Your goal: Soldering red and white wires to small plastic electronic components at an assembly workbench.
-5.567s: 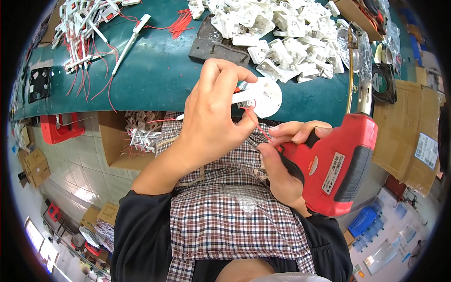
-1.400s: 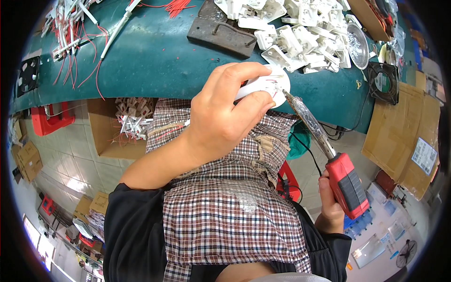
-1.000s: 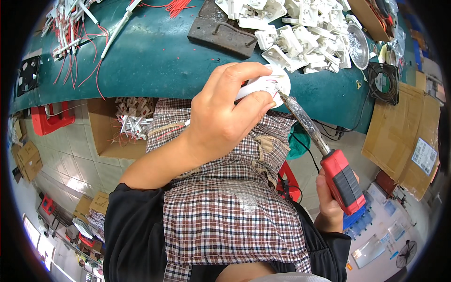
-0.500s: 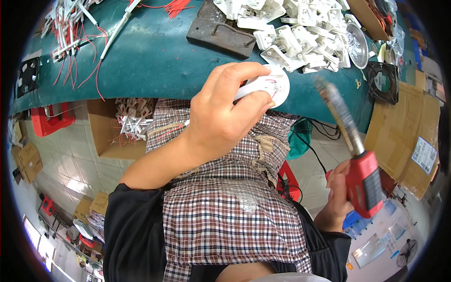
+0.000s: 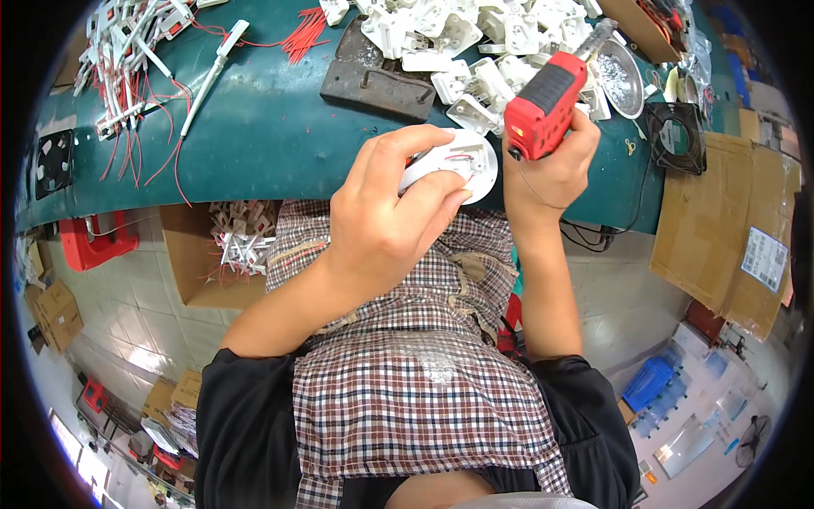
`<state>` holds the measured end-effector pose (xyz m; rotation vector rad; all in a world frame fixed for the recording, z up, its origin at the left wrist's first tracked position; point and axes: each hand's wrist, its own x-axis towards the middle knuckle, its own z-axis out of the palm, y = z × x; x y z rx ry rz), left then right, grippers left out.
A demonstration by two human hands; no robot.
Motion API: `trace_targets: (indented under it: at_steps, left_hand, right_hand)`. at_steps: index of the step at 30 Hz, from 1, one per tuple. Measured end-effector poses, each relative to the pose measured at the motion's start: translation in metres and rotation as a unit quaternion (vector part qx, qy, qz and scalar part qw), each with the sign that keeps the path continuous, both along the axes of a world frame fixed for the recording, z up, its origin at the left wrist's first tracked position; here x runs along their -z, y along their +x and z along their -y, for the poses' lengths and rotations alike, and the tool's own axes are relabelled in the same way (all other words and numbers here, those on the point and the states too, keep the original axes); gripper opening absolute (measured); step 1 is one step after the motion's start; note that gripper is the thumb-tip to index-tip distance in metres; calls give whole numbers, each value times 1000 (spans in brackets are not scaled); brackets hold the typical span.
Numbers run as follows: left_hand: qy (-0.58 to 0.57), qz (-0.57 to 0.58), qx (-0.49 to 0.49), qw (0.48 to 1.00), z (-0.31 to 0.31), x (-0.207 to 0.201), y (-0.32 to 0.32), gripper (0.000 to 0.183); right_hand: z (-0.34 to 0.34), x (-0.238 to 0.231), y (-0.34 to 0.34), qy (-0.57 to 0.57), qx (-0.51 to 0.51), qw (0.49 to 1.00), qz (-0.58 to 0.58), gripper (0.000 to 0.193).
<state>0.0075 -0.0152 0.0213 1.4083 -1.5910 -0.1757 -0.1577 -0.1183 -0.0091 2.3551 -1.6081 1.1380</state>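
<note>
My left hand (image 5: 377,204) grips a white plastic housing (image 5: 482,174) with a round, open face, thumb and fingers closed about its narrower part. A bit of red wire and small metal parts show inside it. In my right hand (image 5: 564,174) is a red and black soldering iron (image 5: 547,102), held up over the table's right half. Its barrel points away and to the right, the tip beside a round metal dish (image 5: 627,81) with silvery bits in it. Some of the fingers around the handle are hidden behind it.
White plastic housings (image 5: 517,34) lie heaped at the back, beside a dark metal block (image 5: 381,92). Wired white parts (image 5: 127,51) and red wires (image 5: 303,36) lie left on the green table (image 5: 263,136). A black fan (image 5: 676,138) stands at the right edge; a cardboard box (image 5: 191,254) is below.
My right hand has swung the soldering iron up from the lower right to over the table, its tip now by the dish. My left hand with the white housing has shifted slightly left and down.
</note>
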Motion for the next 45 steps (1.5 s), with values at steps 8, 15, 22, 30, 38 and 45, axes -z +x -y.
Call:
trace_targets:
  at_steps: [8,15,22,30,38,45]
  left_hand:
    - [26,-26,-5,999,3,-4,-1,21]
    - [40,1,2,999,9,-8,-1,17]
    - [9,-133,45,990,0,-22,24,14]
    - [298,-52,1,953,-69,-69,141,11]
    - [394,228,-136,880,-118,-53,175,11]
    - [159,110,-280,940,-4,5,180,28]
  right_hand:
    - [-6,-10,-17,34,37,999,0,68]
    - [-18,-18,-38,113,5,973,199,51]
    - [-43,-51,-11,248,-39,925,286,51]
    - [-45,-37,2,125,-120,972,158,45]
    - [-45,-55,28,19,-141,989,40,58]
    - [-48,-48,20,22,-127,991,25,59]
